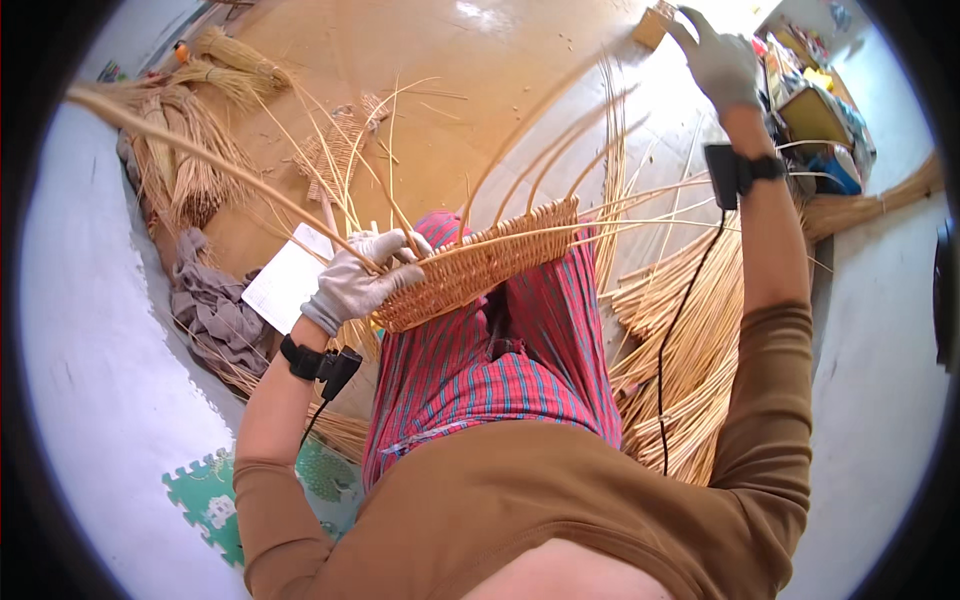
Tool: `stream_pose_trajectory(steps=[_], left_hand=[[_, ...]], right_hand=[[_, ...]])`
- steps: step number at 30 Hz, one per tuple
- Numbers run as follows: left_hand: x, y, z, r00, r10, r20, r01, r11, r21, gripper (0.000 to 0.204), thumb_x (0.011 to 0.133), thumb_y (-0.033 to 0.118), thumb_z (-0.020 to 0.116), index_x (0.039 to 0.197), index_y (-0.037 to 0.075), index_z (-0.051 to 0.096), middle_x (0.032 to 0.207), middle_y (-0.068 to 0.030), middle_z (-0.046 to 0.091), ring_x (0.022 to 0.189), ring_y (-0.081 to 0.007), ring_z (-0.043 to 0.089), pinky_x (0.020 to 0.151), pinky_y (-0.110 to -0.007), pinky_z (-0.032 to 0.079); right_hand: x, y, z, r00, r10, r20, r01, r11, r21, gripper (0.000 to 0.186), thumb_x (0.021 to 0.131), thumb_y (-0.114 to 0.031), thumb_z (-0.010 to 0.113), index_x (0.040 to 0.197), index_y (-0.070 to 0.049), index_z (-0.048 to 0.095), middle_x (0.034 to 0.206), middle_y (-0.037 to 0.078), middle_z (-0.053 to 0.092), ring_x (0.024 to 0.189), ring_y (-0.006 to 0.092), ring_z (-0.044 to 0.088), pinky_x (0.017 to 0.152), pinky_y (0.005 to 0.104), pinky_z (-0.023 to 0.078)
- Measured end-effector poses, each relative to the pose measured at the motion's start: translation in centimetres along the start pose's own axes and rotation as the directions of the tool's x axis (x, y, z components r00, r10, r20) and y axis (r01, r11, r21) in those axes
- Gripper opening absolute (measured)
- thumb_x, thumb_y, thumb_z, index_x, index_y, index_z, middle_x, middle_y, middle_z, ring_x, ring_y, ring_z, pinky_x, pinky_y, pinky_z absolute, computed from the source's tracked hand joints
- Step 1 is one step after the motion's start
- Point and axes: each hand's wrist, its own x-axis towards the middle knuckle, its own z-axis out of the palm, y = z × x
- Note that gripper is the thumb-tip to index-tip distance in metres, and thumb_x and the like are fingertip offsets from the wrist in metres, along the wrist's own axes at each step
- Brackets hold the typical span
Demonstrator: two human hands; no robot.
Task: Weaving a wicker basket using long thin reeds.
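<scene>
A long, narrow woven wicker panel lies across my lap, with several upright canes curving up from its far edge. My left hand, in a pale glove, is closed around the panel's left end and the canes there. One thick cane runs from this hand toward the upper left. Loose weaving strands stick out to the right from the panel's other end. My right hand, gloved too, is raised far out at the upper right. Two of its fingers are spread apart, and I see nothing held between them; its other fingers are unclear.
A large heap of cut canes lies on the floor beside my right leg. Bundles of fibre and a grey cloth rest along the left wall. Another woven piece and a white board lie ahead. A cluttered shelf stands at right.
</scene>
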Motion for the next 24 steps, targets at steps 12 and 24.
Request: stream_pose_trajectory(steps=[12,24], left_hand=[[0.6,-0.6,0.2,0.999,-0.031,0.019,0.032,0.999,-0.016,0.028,0.092,0.023,0.076,0.113,0.005,0.073,0.089,-0.0119,0.075,0.083,-0.0221,0.073,0.076,-0.036,0.056],[-0.1,0.6,0.8,0.988,-0.078,-0.135,0.104,0.974,0.199,0.033,0.088,0.039,0.078,0.095,0.006,0.077,0.081,-0.0133,0.073,0.074,-0.0276,0.069,0.069,-0.04,0.053]], right_hand=[[-26.9,-18.9,-0.1,0.568,-0.564,0.599,-0.787,-0.158,0.597,0.051,0.103,-0.05,0.058,0.099,-0.002,0.072,0.073,0.006,0.071,0.063,0.0194,0.068,0.056,0.0294,0.05],[-29.3,-21.9,1.8,0.809,-0.203,0.551,-0.489,-0.752,0.441,0.024,0.107,-0.013,0.052,0.12,0.001,0.065,0.114,0.013,0.071,0.098,0.0209,0.071,0.088,0.0339,0.06]])
